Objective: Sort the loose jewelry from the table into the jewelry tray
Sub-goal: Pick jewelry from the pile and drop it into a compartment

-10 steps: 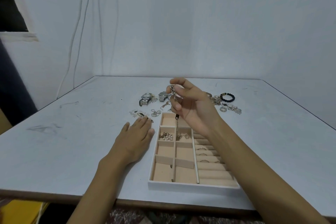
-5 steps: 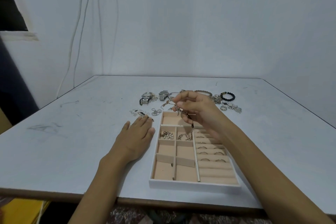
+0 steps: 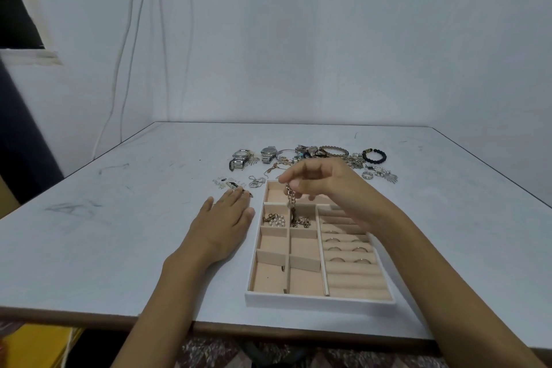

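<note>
Bare pale wall [image 3: 328, 39] with thin cables [image 3: 131, 54] hanging at the left; below, a scuffed pale bench [image 3: 119, 233] carrying everything. Just right of the left hand [image 3: 222, 224]: white jewelry tray [image 3: 319, 302] with peach lining, short end toward the camera. Left hand flat on the bench, palm down, fingers straight and together, holding nothing, thumb touching or just beside the tray's wall, cannot tell which. Right hand [image 3: 325, 185] raised over the tray's far end, fingers curled, thumb and forefinger pinching the top of a gold chain [image 3: 291, 197]. Chain hanging straight down from the fingertips, lower end already pooled in a small compartment directly beneath. In the compartment next to it, toward the left hand: a pearl piece [image 3: 274, 220] with a clasp. Under the right wrist: several rings [image 3: 348, 249] slotted into the tray's padded rolls. Nearer compartments mostly bare. Judged early-to-middle: a few items in, current step the lowering of the chain, release not yet done. Left to sort, beyond the right hand's knuckles: two watches [image 3: 242, 158], bangles [image 3: 333, 151], a black bead bracelet [image 3: 374, 156], tangled small pieces too fine to name. Just past the left fingertips: a few silver charms [image 3: 227, 184]. Most of the loose jewelry apparently outside the tray.
</note>
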Motion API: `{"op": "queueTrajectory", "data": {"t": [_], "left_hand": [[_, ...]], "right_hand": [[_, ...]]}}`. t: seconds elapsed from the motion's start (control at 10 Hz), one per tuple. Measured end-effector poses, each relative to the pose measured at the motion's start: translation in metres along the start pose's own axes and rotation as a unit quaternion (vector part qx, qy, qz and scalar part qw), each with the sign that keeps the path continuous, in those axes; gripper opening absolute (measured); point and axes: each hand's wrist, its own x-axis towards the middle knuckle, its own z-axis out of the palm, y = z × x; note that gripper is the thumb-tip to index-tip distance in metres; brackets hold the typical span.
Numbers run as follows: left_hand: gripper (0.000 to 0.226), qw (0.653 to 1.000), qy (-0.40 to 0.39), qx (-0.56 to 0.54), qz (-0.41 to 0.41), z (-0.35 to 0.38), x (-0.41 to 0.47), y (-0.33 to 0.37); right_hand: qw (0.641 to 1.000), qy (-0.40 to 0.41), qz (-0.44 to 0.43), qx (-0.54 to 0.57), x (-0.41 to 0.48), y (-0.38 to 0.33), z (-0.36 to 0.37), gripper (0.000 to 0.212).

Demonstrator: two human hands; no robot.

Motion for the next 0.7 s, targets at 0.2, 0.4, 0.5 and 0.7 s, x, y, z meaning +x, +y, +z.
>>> {"op": "queueTrajectory", "data": {"t": [0.2,0.4,0.5,0.7], "left_hand": [[0.050,1.000,0.001,-0.007,0.002,0.000,0.000,-0.001],[0.049,1.000,0.002,-0.010,0.003,0.000,-0.002,0.000],[0.050,1.000,0.002,-0.010,0.003,0.000,-0.001,0.000],[0.050,1.000,-0.001,-0.008,0.001,0.000,0.000,-0.001]], "right_hand": [[0.993,-0.005,0.023,-0.117,0.000,0.003,-0.006,0.017],[0.970,0.010,0.046,-0.238,0.002,0.006,-0.005,0.020],[0.961,0.013,0.042,-0.274,0.002,0.007,-0.001,0.023],[0.954,0.003,0.007,-0.299,0.002,0.011,0.002,0.020]]}}
